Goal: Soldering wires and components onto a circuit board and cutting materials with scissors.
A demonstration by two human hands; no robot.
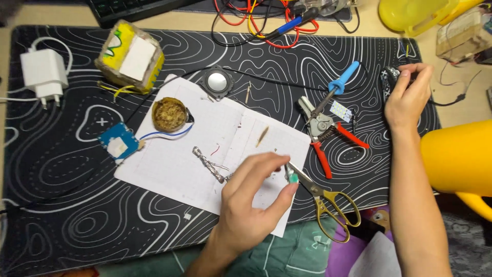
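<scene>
My left hand (253,197) rests over the lower right of a white squared paper sheet (184,154), its thumb and forefinger pinching a small green-tipped piece (292,177) beside gold-handled scissors (328,197). A twisted coil of solder wire (207,164) lies just left of that hand. My right hand (408,95) reaches to the far right of the black patterned mat (66,169), fingers closed on a small dark object (388,79) with a black wire attached. Between the hands lie a blue-handled soldering iron (338,87) and red-handled wire strippers (325,136).
A round tin of brown flux (169,114), a small round speaker (217,81), a blue circuit board (118,142), a white charger (43,72), a yellow wrapped block (132,56) and a small LED board (340,110) lie about. Red and yellow wires (256,20) lie at the back. A yellow container (456,156) stands right.
</scene>
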